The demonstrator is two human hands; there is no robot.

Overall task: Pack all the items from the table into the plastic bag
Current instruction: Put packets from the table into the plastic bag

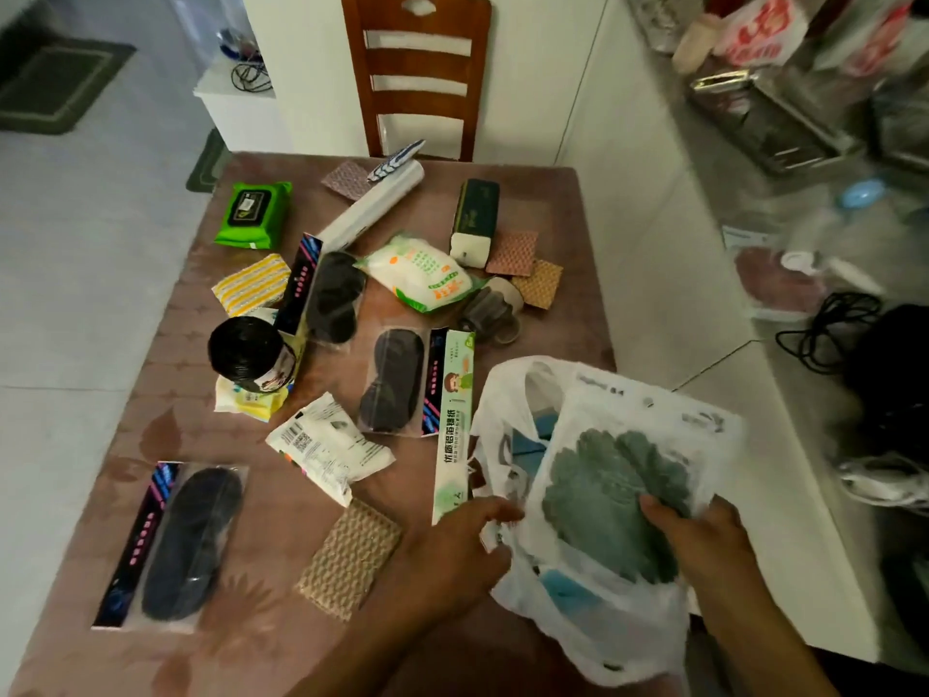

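Note:
A white plastic bag (593, 636) lies open at the table's near right corner, with blue items inside. My left hand (462, 550) grips the bag's rim on its left side. My right hand (704, 540) holds a clear packet with a grey-green cloth (603, 490) over the bag's mouth. Several items lie on the brown table (241, 646): three packed dark insoles (186, 545), a long green-white box (452, 425), a white pack (327, 450), a black roll (246, 352), green wipes (254, 213), a woven pad (349, 560).
A wooden chair (417, 72) stands at the table's far edge. A white counter (729, 374) to the right carries cables, bags and boxes. Farther back on the table lie a white tube (372, 206), a dark green tissue pack (475, 221) and small patterned pads (513, 254).

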